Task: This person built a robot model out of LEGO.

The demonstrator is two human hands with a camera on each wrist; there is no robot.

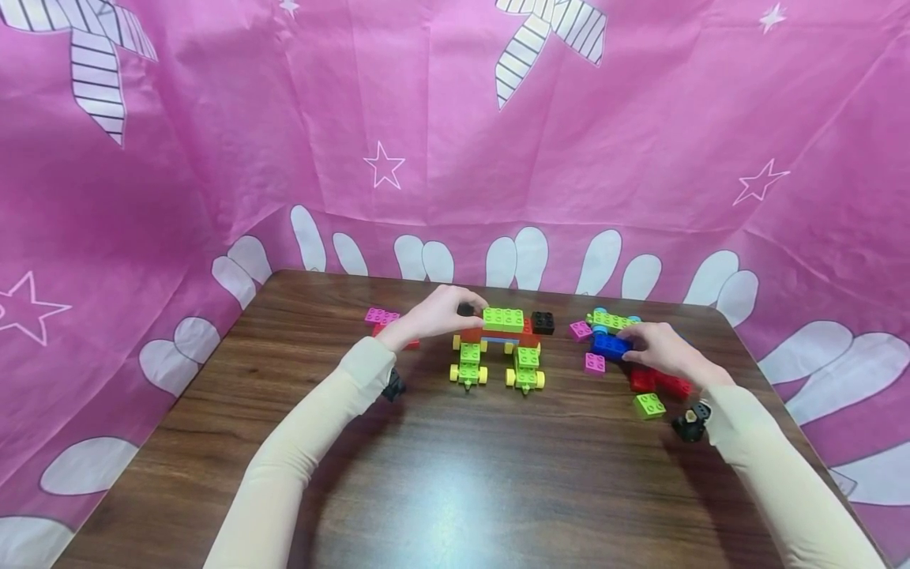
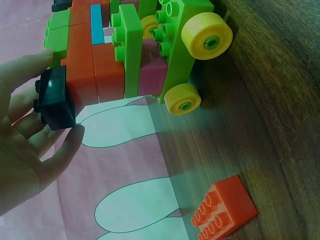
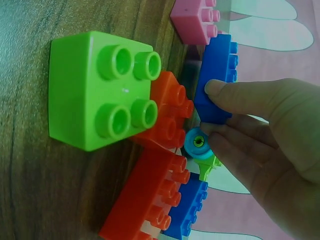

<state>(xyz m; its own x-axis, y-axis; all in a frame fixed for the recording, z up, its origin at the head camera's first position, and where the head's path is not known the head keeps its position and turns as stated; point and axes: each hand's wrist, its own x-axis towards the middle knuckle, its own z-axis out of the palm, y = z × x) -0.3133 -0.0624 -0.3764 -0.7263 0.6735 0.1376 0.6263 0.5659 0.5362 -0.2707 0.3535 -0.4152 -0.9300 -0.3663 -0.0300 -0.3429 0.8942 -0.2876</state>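
My left hand [image 1: 442, 310] grips a black brick [image 2: 57, 100] at the left end of a wheeled brick build [image 1: 503, 319]. In the left wrist view its thumb is at the brick's lower corner, and a finger lies against the green brick [image 2: 59, 31] on top. Orange bricks [image 2: 82, 62] form the build's body, over green bases with yellow wheels [image 2: 207, 36]. At the right, my right hand [image 1: 667, 349] pinches a blue brick [image 3: 215, 75], thumb on its side. Behind it stands a green wheeled base [image 1: 615, 321] with light-blue wheels.
Near the right hand lie pink bricks [image 1: 595, 363], red bricks [image 1: 671, 385], a green brick [image 1: 649, 405] and a dark toy figure [image 1: 691, 422]. Pink [image 1: 381, 315] and red pieces lie beside the left wrist, another dark figure [image 1: 393, 386] nearer. A pink curtain [image 1: 455, 174] borders the table.
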